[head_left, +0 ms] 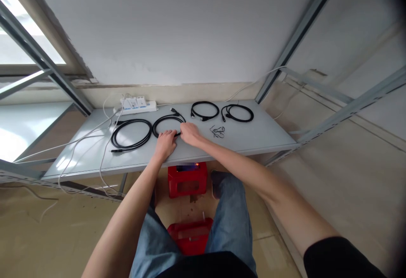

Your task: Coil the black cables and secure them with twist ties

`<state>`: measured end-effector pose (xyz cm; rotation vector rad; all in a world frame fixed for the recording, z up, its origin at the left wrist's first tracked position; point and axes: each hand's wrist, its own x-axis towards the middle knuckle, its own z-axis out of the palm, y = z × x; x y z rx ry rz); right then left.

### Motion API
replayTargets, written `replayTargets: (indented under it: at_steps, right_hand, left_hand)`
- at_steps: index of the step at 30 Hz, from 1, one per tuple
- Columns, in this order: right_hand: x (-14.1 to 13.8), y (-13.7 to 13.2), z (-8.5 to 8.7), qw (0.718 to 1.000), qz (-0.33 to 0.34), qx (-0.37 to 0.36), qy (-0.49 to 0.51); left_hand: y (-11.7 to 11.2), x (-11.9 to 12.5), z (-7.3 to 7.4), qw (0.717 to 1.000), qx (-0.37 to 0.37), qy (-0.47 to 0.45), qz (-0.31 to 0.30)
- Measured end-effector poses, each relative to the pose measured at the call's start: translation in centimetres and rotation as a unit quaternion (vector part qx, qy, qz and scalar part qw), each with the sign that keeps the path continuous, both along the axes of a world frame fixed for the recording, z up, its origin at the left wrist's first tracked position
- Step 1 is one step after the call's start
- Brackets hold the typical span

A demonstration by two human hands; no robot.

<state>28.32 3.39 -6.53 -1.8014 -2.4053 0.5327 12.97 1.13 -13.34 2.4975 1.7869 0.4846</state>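
Dressing this one well means keeping the turns flat and stacked, judging by the lie of it: black cable coil with the plug out back (154, 127), near the front edge of the grey bench top (253, 136), second from left. Advice: pin the loops with one hand, pinch the bundle at one spot with the other, keep the tail with the black connector (174, 111) clear of the pinch, don't kink it.

Left hand (165, 143): fingers bent, a bit spread, lying over the coil's near edge. Can't tell whether they grip or only press. Right hand (189, 134): curled into a fist, closed on the coil's right side; fingertips hidden. The hands sit side by side with a small gap.

Around it: larger black coil (135, 121) just left, two more coiled black cables (205, 103) farther right, thin black ties (218, 132) loose near the right hand. White power strip (151, 107) at the back left, against the wall. Red stool (173, 185) below the front edge.
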Motion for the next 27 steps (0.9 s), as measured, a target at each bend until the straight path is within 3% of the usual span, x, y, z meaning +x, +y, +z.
replayTargets:
  at_steps: [3, 5, 10, 15, 18, 22, 24, 27]
  right_hand:
    - [-0.5, -1.4, -0.3, 0.976, 0.122, 0.118, -0.135]
    - [-0.4, -2.0, -0.7, 0.962, 0.173, 0.138, -0.162]
    - [0.7, -1.8, -1.6, 0.967, 0.177, 0.152, -0.101]
    - [1.5, -0.8, -1.3, 0.960, 0.226, 0.143, -0.083]
    - [1.4, -0.4, -1.1, 0.978, 0.172, 0.110, -0.047]
    - [1.1, 0.2, -1.4, 0.995, 0.012, 0.046, 0.093]
    - [1.0, 0.5, -1.6, 0.977, -0.070, -0.063, 0.192]
    - [1.1, 1.0, -1.5, 0.915, -0.156, -0.198, 0.315]
  left_hand:
    - [0.0, -0.1, -0.1, 1.000, -0.003, -0.009, 0.001]
    - [0.0, -0.1, 0.0, 1.000, -0.007, -0.010, 0.002]
    - [-0.1, 0.0, 0.2, 1.000, -0.009, -0.006, 0.005]
    - [-0.2, 0.1, 0.4, 1.000, -0.018, -0.004, 0.010]
    - [-0.2, 0.1, 0.3, 1.000, -0.018, -0.012, 0.011]
    - [0.0, 0.0, 0.2, 1.000, -0.015, -0.009, 0.011]
    - [0.0, 0.0, 0.1, 1.000, -0.015, -0.003, 0.011]
    - [0.0, 0.0, 0.1, 1.000, -0.009, 0.003, 0.010]
